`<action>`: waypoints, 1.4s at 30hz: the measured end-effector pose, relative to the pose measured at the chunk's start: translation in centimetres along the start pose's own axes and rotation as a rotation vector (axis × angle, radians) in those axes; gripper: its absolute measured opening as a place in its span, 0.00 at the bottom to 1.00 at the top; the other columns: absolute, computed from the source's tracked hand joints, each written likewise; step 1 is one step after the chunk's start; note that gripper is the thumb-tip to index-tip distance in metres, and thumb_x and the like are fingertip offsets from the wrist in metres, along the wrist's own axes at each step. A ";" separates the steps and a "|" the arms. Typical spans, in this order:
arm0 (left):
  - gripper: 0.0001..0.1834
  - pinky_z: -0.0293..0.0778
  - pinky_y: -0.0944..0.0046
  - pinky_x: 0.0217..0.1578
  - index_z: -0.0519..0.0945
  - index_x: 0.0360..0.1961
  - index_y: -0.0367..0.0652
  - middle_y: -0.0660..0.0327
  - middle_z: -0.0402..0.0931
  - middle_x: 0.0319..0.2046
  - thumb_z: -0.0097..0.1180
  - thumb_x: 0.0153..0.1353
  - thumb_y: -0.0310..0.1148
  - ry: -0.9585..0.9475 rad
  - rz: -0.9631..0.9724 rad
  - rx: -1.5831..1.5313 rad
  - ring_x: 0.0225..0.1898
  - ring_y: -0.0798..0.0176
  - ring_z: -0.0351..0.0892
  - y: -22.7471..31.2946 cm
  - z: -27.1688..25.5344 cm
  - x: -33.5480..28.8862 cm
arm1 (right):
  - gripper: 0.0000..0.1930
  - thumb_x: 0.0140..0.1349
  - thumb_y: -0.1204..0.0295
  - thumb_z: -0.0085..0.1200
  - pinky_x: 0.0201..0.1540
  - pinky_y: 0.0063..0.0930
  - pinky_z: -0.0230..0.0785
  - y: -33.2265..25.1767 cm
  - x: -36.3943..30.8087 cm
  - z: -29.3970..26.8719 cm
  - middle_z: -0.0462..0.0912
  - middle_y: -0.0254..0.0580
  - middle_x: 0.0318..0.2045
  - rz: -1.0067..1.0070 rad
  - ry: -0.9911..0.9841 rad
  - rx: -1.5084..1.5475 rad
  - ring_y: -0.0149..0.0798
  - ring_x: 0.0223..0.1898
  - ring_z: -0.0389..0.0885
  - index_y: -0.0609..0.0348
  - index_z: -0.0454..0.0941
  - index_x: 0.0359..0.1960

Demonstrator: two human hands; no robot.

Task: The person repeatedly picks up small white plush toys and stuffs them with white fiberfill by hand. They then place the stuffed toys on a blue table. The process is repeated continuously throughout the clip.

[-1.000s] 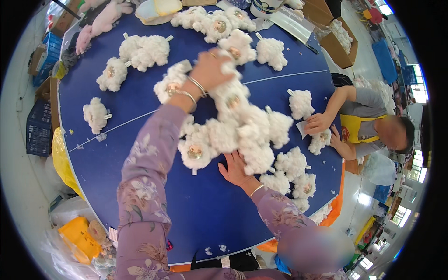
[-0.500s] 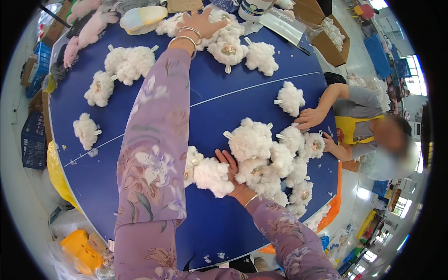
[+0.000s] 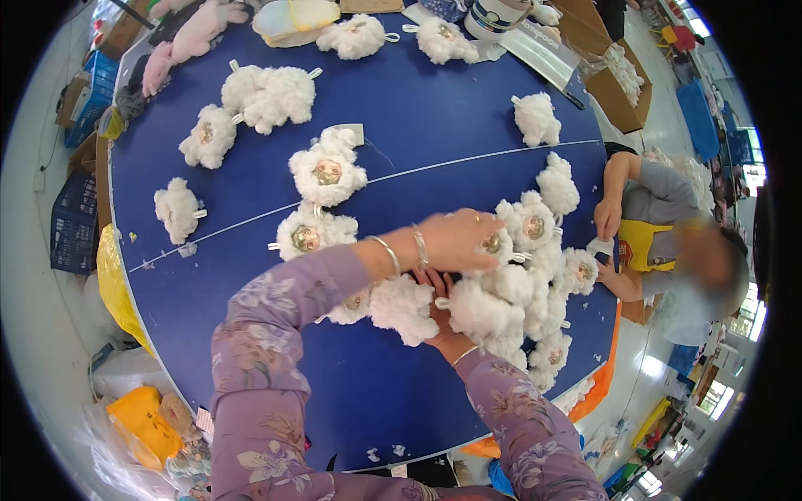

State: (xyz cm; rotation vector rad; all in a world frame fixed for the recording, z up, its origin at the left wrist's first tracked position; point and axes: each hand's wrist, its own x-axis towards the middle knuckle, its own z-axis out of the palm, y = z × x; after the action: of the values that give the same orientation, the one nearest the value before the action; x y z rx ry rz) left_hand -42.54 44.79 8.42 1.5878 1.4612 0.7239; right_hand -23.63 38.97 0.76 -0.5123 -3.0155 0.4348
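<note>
White fluffy plush dolls with small faces lie in a heap (image 3: 493, 313) at the right middle of a blue table. My left hand (image 3: 458, 240) crosses over to the heap's upper left, its fingers curled over a plush doll (image 3: 494, 247) whose face shows beside the fingertips. Below it, my right hand (image 3: 443, 311) rests with fingers stretched out between the heap and another fluffy doll (image 3: 403, 311), touching both; the dolls partly hide it. Two face-up dolls, an upper one (image 3: 327, 171) and a lower one (image 3: 313, 234), lie left of my hands.
Across the right edge, a person in a yellow apron (image 3: 647, 246) handles a small white piece (image 3: 600, 246) beside the heap. More dolls (image 3: 269, 96) lie at the far left. A white tub (image 3: 493, 18), pink plush toys (image 3: 196, 37) and an open carton (image 3: 614, 92) stand farther back.
My left hand has come back from the far edge to the heap. Two face-up dolls now lie nearer, in mid-table. The co-worker's hands have drawn back toward the table's edge.
</note>
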 end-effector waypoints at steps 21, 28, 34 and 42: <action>0.14 0.70 0.56 0.37 0.79 0.27 0.44 0.59 0.77 0.32 0.67 0.50 0.42 0.586 -0.352 0.244 0.37 0.55 0.74 -8.7 -7.8 -17.3 | 0.33 0.62 0.52 0.46 0.69 0.48 0.47 -0.9 1.0 -5.1 0.61 0.40 0.69 -0.038 -0.262 -0.080 0.45 0.70 0.58 0.50 0.61 0.69; 0.16 0.75 0.59 0.40 0.77 0.35 0.41 0.57 0.75 0.37 0.67 0.50 0.39 0.885 -0.361 0.431 0.40 0.56 0.75 -8.7 -9.5 -8.1 | 0.34 0.62 0.53 0.47 0.68 0.48 0.50 -1.0 -0.1 -5.2 0.63 0.41 0.68 0.014 -0.307 -0.101 0.47 0.68 0.60 0.50 0.61 0.69; 0.21 0.76 0.56 0.45 0.76 0.42 0.40 0.54 0.77 0.41 0.65 0.51 0.40 0.704 -0.563 0.450 0.44 0.52 0.77 -10.2 -8.5 -6.4 | 0.34 0.61 0.53 0.48 0.67 0.49 0.52 -0.9 -0.2 -4.4 0.64 0.42 0.67 -0.006 -0.325 -0.061 0.48 0.66 0.62 0.50 0.60 0.69; 0.16 0.76 0.73 0.29 0.79 0.50 0.34 0.58 0.83 0.37 0.53 0.64 0.30 0.546 -0.485 -0.634 0.31 0.70 0.85 -7.9 -8.0 -5.6 | 0.35 0.61 0.54 0.48 0.65 0.49 0.54 0.4 -0.7 -1.6 0.65 0.42 0.66 0.099 -0.436 0.004 0.50 0.64 0.64 0.50 0.60 0.70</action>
State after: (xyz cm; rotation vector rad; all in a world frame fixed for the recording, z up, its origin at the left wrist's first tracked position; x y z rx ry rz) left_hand -54.15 40.60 6.12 0.5400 1.6736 1.2253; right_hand -22.68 39.52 2.22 -0.6434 -3.4100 0.6339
